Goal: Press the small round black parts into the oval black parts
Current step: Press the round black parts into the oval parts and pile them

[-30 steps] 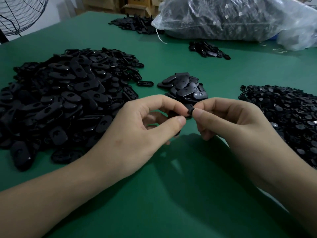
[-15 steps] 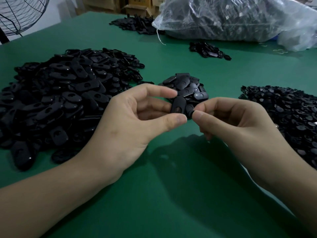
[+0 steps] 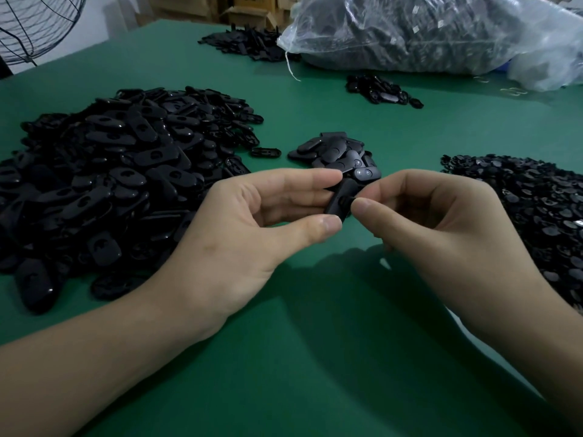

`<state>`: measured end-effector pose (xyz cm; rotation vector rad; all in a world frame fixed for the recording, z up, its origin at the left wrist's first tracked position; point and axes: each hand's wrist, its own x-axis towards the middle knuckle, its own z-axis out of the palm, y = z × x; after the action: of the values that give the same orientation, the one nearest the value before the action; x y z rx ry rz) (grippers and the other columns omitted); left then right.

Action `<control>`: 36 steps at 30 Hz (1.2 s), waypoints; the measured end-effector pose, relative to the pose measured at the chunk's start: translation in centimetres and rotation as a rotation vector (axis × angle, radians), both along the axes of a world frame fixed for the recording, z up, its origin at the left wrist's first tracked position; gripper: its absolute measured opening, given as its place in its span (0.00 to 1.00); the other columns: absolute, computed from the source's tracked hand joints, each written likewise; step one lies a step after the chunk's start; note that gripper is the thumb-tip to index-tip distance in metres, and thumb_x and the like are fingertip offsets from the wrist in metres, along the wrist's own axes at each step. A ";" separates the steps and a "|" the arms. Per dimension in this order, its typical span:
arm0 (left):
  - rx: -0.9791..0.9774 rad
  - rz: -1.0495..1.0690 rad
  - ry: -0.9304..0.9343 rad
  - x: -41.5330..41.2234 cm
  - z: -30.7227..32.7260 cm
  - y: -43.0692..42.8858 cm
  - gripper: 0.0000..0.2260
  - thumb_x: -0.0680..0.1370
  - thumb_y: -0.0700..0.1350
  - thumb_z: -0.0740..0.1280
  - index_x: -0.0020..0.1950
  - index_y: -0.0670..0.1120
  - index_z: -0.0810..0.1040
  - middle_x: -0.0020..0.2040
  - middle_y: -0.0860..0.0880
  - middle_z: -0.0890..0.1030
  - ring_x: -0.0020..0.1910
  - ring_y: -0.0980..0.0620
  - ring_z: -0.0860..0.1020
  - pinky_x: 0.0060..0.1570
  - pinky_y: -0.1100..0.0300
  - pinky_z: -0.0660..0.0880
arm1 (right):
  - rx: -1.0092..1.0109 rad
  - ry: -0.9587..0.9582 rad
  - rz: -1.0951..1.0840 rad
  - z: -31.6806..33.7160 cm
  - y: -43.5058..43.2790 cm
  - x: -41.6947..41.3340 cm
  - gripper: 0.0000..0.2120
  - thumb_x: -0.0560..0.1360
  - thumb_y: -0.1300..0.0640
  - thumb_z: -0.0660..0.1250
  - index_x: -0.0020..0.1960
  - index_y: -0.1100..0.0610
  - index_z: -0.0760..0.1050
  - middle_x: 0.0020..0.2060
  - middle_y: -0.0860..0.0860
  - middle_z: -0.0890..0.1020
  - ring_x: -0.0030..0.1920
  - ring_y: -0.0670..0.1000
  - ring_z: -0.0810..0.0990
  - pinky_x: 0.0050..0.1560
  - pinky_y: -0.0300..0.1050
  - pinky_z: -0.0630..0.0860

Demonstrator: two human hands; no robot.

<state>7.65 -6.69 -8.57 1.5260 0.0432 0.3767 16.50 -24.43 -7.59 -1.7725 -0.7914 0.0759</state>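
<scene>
Work looks barely begun: just in front of the small heap of seemingly fitted pieces (image 3: 334, 151), the left hand (image 3: 252, 228) pinches an oval part (image 3: 338, 201) while the right hand (image 3: 441, 228) pinches a small round part (image 3: 347, 202) against it, with a large oval pile (image 3: 110, 171) left of that heap and a round-part pile (image 3: 536, 209) to its right.

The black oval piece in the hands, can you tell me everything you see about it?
The oval black part looks like smooth dark plastic, flat with rounded ends. It is held nearly upright above the green table. The left hand pinches it between thumb and fingers, and the right hand holds a small round black part against its face. Whether that is fully in is unclear.
</scene>
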 end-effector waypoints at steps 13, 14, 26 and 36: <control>-0.015 0.039 0.079 -0.1 0.0 0.3 0.15 0.64 0.47 0.78 0.51 0.52 0.88 0.44 0.51 0.88 0.46 0.54 0.87 0.44 0.62 0.83 | -0.173 -0.282 -0.084 0.5 0.2 -0.7 0.03 0.72 0.48 0.71 0.40 0.46 0.82 0.32 0.45 0.81 0.35 0.46 0.78 0.38 0.36 0.72; -0.022 0.038 0.079 -0.1 0.0 0.2 0.15 0.64 0.46 0.78 0.51 0.51 0.88 0.44 0.50 0.88 0.46 0.52 0.88 0.43 0.61 0.83 | -0.178 -0.285 -0.091 0.6 0.2 -0.7 0.03 0.72 0.48 0.71 0.40 0.46 0.82 0.32 0.45 0.81 0.35 0.45 0.78 0.38 0.35 0.72; -0.038 0.041 0.077 -0.1 -0.2 -0.4 0.10 0.70 0.38 0.77 0.50 0.49 0.88 0.44 0.49 0.88 0.45 0.53 0.88 0.40 0.67 0.80 | -0.268 -0.465 -0.212 0.7 0.3 -1.6 0.05 0.73 0.50 0.72 0.38 0.47 0.80 0.30 0.42 0.79 0.34 0.47 0.79 0.39 0.40 0.71; -0.021 0.076 0.044 -0.3 -0.2 -0.7 0.12 0.73 0.34 0.76 0.51 0.49 0.87 0.44 0.49 0.88 0.45 0.52 0.88 0.42 0.65 0.81 | -0.029 0.133 -0.023 0.9 0.4 -1.1 0.05 0.68 0.50 0.75 0.39 0.51 0.85 0.29 0.48 0.82 0.30 0.45 0.76 0.33 0.43 0.72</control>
<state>7.37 -7.43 -8.77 1.5148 0.1394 0.4021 15.37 -24.01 -6.73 -1.7834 -0.6769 0.1888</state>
